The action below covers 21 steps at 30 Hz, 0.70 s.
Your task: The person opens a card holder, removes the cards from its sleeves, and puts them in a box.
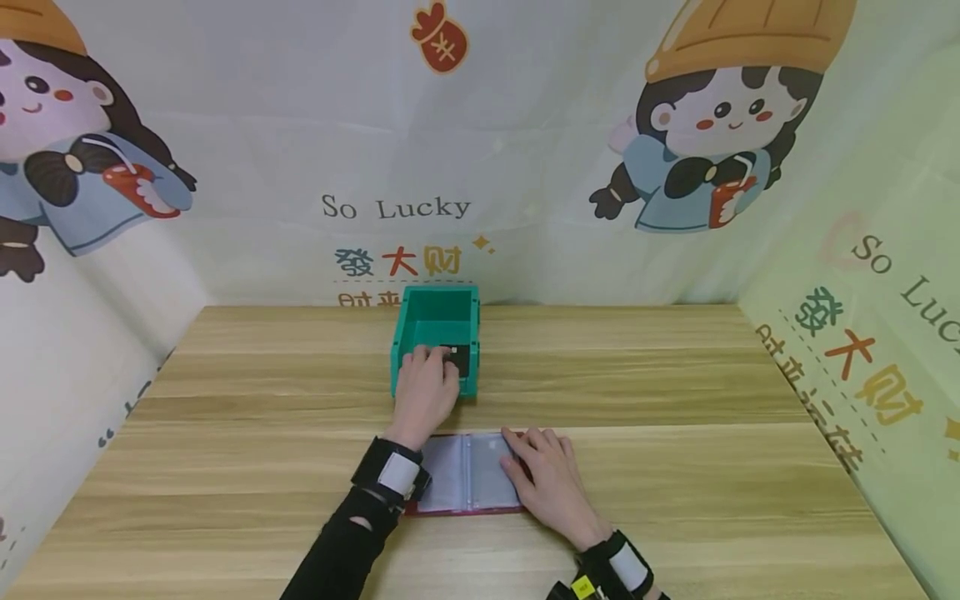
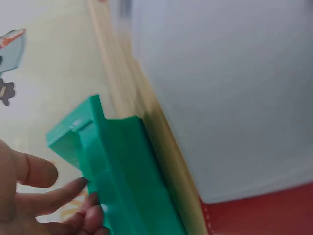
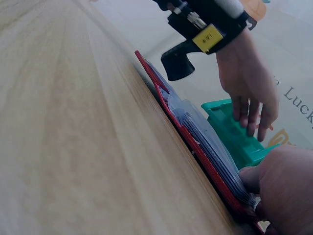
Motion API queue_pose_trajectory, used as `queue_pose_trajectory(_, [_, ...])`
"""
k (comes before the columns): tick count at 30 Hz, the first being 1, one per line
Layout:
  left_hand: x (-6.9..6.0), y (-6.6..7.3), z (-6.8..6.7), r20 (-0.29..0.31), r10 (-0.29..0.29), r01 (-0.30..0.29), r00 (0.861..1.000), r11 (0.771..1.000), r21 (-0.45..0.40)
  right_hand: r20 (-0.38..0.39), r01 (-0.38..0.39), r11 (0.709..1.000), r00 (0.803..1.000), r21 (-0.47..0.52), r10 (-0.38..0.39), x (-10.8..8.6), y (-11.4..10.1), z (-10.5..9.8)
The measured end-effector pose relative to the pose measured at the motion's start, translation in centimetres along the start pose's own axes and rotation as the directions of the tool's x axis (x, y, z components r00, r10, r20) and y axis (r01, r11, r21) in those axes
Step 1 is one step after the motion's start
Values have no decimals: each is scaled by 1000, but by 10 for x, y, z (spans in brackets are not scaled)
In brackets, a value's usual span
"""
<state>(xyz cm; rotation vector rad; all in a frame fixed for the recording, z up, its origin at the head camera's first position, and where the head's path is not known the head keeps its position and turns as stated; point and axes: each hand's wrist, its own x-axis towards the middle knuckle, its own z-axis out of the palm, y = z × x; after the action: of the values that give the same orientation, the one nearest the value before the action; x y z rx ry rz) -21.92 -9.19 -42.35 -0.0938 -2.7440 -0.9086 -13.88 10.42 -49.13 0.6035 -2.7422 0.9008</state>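
My left hand (image 1: 426,392) reaches over the near end of a green plastic bin (image 1: 474,321), with its fingers inside the rim. Beside those fingertips, a flat black piece (image 1: 458,360) with small pale marks lies in the bin. In the left wrist view the thumb and fingers are apart, and nothing shows between them. A red-covered album with clear sleeve pages (image 1: 444,475) lies spread on the table below the bin. My right hand (image 1: 551,483) holds its right edge, thumb and fingers at the page stack (image 3: 215,147). The fingers' undersides are partly hidden.
The wooden table (image 1: 675,392) extends to both sides of the album. Behind it hangs a pale printed cloth (image 1: 525,167) with cartoon figures, which also covers the sides. Black straps with cameras (image 1: 390,471) sit on both wrists.
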Motion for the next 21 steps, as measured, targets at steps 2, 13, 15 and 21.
queue_pose_trajectory(2, [-10,1,-4,-23,25,-26,999,997,-68,-4,3,1000,1000,-2,-3,0,0,1])
queue_pose_trajectory(13, [-64,-2,-11,293,45,24,955,973,-229,3,-25,1000,1000,-2,25,0,2,1])
queue_pose_trajectory(15, [-69,-5,-9,323,50,26,945,974,-227,12,-33,999,999,1,33,1,2,1])
queue_pose_trajectory(21, [-75,-12,-5,354,47,39,934,972,-232,28,-40,999,999,-14,41,2,2,2])
